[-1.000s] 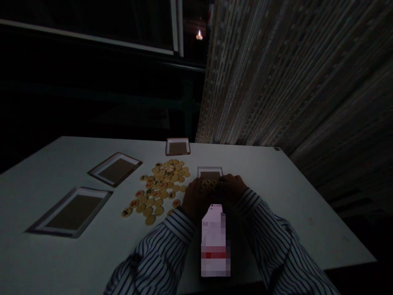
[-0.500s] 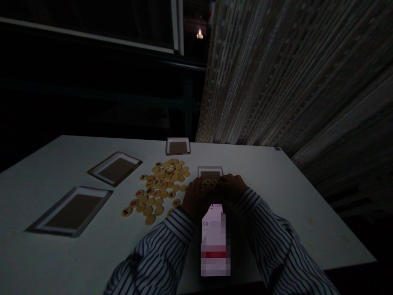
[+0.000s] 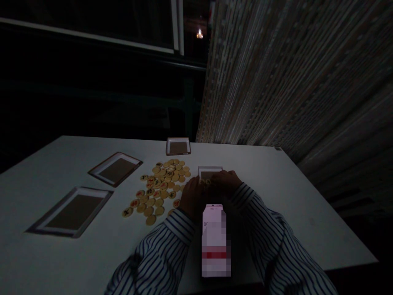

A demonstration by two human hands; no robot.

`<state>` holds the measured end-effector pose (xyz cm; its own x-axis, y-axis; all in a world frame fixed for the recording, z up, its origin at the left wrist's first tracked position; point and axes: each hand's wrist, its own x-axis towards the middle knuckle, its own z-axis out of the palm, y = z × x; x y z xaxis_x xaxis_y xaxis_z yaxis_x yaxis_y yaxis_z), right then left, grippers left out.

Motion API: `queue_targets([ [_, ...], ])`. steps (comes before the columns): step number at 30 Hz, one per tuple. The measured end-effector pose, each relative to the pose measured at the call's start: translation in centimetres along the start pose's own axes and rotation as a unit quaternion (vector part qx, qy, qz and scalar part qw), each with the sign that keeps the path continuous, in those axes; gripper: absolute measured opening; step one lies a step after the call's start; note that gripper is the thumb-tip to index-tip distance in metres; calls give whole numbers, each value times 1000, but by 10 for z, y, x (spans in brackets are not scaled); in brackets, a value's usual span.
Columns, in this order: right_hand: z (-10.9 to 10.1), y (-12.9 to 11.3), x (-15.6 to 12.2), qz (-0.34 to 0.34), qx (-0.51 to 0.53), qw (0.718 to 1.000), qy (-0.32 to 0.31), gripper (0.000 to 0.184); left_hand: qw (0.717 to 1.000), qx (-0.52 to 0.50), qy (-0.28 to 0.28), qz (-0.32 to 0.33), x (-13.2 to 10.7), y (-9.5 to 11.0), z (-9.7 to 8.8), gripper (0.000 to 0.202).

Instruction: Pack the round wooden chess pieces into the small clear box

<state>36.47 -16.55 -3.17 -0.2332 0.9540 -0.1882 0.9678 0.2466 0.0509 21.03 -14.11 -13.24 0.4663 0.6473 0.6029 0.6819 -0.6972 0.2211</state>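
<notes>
Round pieces (image 3: 159,186) are lying mid-tabletop, their red and black marks too small to read. The phone (image 3: 215,239) by the near edge is showing "00". The left hand (image 3: 190,197) and right hand (image 3: 225,183) are covering the small tray (image 3: 209,169); I cannot tell their grip. They are sitting slightly nearer the far edge than before.

Dim white worktop (image 3: 291,196). Left hand (image 3: 190,197) and right hand (image 3: 226,183) close together at a small tray (image 3: 210,169), a few discs (image 3: 206,183) between them; grip too dark to read. Just left, a loose heap (image 3: 162,182) of yellow discs. Farther left, a large tray (image 3: 115,169) and a nearer large tray (image 3: 72,211). Behind the heap, a far small tray (image 3: 178,146). Lit phone (image 3: 215,239) between striped sleeves (image 3: 172,241).
</notes>
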Motion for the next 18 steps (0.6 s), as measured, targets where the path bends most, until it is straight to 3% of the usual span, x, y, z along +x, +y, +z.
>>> queue_targets([
  [6,1,-6,17,-6,4,1000,-19,24,999,-7,-6,-43,-5,-8,5,30],
  [12,9,-5,21,-14,-15,1000,-4,23,999,-3,-15,-39,-4,-9,5,29],
  [18,4,-6,21,-24,-11,999,-30,19,999,-10,-20,-27,-5,-11,6,32],
])
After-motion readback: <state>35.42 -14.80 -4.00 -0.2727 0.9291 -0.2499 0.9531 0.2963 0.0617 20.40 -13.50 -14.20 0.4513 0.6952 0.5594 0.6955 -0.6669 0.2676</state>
